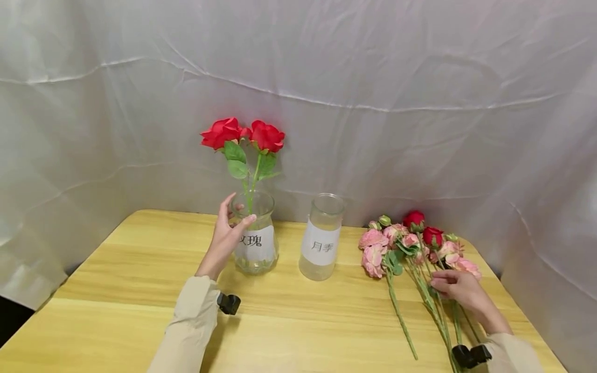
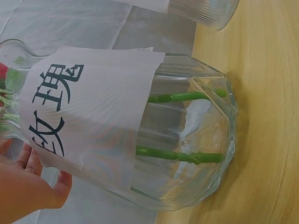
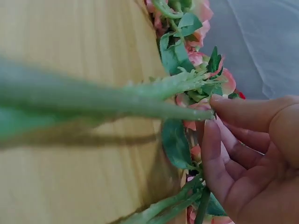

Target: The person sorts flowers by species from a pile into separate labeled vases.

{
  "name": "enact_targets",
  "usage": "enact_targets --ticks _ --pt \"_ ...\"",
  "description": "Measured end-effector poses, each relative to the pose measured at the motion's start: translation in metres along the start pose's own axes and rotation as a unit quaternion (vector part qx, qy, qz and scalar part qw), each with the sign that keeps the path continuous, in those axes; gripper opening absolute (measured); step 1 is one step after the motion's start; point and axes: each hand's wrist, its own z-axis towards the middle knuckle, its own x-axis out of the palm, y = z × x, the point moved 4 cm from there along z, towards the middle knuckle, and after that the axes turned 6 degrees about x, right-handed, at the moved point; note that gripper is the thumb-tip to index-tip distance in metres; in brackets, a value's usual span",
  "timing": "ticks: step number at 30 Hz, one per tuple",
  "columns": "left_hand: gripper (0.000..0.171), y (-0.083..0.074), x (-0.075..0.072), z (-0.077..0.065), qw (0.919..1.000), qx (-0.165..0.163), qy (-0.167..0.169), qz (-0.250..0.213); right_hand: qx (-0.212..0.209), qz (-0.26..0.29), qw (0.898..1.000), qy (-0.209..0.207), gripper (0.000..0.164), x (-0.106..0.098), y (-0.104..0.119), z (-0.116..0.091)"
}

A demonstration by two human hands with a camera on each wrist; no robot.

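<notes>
My left hand (image 1: 227,233) grips the neck of a clear glass vase (image 1: 255,261), thumb in front, fingers at its left side. The vase carries a white paper label (image 2: 93,107) with black characters. Two red roses (image 1: 268,137) stand in it, and their green stems (image 2: 187,156) reach towards its base. At the right, my right hand (image 1: 459,290) pinches a green flower stem (image 3: 182,112) between thumb and forefinger, over a heap of flowers. Red roses (image 1: 432,237) and pink flowers (image 1: 373,261) lie there; which bloom the pinched stem belongs to, I cannot tell.
A straight glass vase (image 1: 319,272) with another labelled paper stands between the first vase and the heap. Long stems (image 1: 402,316) stretch towards the front of the wooden table (image 1: 289,331). A grey-white curtain (image 1: 354,67) hangs close behind the table.
</notes>
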Motion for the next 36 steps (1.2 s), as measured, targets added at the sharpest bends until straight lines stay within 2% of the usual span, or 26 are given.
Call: enact_targets --ticks 6,15,17,20,23,27,31,36 --pt "0.078 -0.004 0.001 0.002 1.0000 0.005 0.002 -0.003 -0.036 0.034 0.999 0.011 0.038 -0.009 0.008 -0.002" --pt "0.078 -0.001 -0.001 0.001 1.0000 0.007 -0.004 0.000 -0.058 0.119 0.991 0.034 0.043 -0.012 0.028 -0.007" --pt "0.079 -0.001 -0.001 0.001 1.0000 0.007 -0.005 0.001 -0.061 0.172 0.982 0.046 0.036 -0.012 0.032 -0.008" --pt "0.079 0.000 -0.001 0.001 1.0000 0.005 -0.003 0.000 -0.080 0.247 0.963 0.068 0.019 -0.013 0.037 -0.009" --pt "0.079 0.000 0.000 0.001 1.0000 0.004 0.000 -0.001 -0.107 0.292 0.946 0.087 0.011 -0.012 0.042 -0.011" --pt "0.079 0.000 0.001 0.001 1.0000 0.007 0.004 -0.003 -0.139 0.308 0.936 0.098 0.012 -0.009 0.049 -0.013" --pt "0.079 0.000 0.001 0.001 0.9999 0.008 0.006 -0.007 -0.162 0.310 0.931 0.100 0.014 -0.004 0.056 -0.016" --pt "0.078 0.000 0.000 0.000 1.0000 0.002 0.006 -0.004 -0.164 0.326 0.927 0.082 0.013 0.004 0.066 -0.020"
